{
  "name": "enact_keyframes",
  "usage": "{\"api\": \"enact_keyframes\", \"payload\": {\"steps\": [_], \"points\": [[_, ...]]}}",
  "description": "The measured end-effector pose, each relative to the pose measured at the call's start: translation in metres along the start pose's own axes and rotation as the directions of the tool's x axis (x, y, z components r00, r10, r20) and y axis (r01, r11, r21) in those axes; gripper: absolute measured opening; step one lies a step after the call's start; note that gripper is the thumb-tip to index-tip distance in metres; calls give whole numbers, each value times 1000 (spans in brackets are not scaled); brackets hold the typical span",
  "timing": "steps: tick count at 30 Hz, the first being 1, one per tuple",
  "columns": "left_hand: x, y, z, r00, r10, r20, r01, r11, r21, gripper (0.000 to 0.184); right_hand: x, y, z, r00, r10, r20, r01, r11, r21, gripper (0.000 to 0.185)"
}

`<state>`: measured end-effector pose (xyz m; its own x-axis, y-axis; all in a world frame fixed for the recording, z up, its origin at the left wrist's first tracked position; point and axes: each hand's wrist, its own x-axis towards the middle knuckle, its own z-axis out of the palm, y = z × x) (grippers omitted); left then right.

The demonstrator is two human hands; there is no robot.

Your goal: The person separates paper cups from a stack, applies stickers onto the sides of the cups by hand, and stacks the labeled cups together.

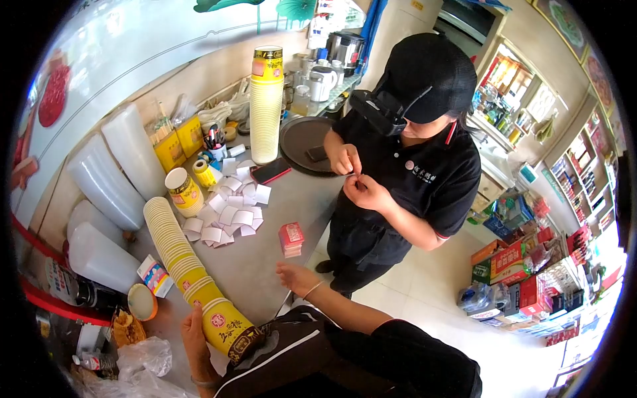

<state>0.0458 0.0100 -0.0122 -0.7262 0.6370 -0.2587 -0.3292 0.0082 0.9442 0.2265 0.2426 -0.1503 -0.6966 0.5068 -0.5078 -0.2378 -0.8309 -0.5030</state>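
My left hand (194,339) is against the side of a long stack of yellow paper cups (189,272) lying on the grey table, its fingers closed at the stack's near end. Just below a small pile of pink-red cards (291,239), my right hand (298,277) is held with its fingers loosely curled and apart, holding nothing. Loose white paper pieces (229,215) lie scattered beyond the cup stack. A single yellow cup (184,192) and a small yellow roll (204,174) stand next to them.
A co-worker (415,166) in black stands across the table corner, both hands pinched together. A tall upright cup stack (265,113), a dark round tray (308,142) and a phone (271,171) are at the back. Clear plastic stacks (116,166) line the left; a plastic bag (144,358) lies lower left.
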Motion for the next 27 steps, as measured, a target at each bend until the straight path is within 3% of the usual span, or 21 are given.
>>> {"api": "enact_keyframes", "payload": {"steps": [9,12,15,18,20,22,24,27], "points": [[4,2,3,1000,-2,9,2,999,37,31,1,-8,1,1000,4,-22,-4,1000,22,24],[5,-1,2,1000,-24,-15,24,1000,-1,31,-7,-18,4,985,-111,134,98,990,98,25],[4,2,2,999,-39,-15,39,999,2,32,-16,-31,17,971,-152,182,157,988,-12,28],[2,10,6,999,-23,-32,24,998,53,33,-56,-52,67,972,-233,33,235,952,-196,26],[1,11,11,997,-25,-74,28,999,40,33,-70,-54,78,918,-387,-88,356,901,-247,31],[1,14,9,995,-44,-91,50,996,68,33,-65,-56,63,888,-392,-242,398,917,-23,42],[-1,15,5,993,-79,-83,89,987,132,33,-67,-62,42,907,-318,-277,373,912,172,48],[0,11,6,997,-36,-71,43,995,94,34,-78,-79,37,932,-326,-160,344,934,98,50]]}}
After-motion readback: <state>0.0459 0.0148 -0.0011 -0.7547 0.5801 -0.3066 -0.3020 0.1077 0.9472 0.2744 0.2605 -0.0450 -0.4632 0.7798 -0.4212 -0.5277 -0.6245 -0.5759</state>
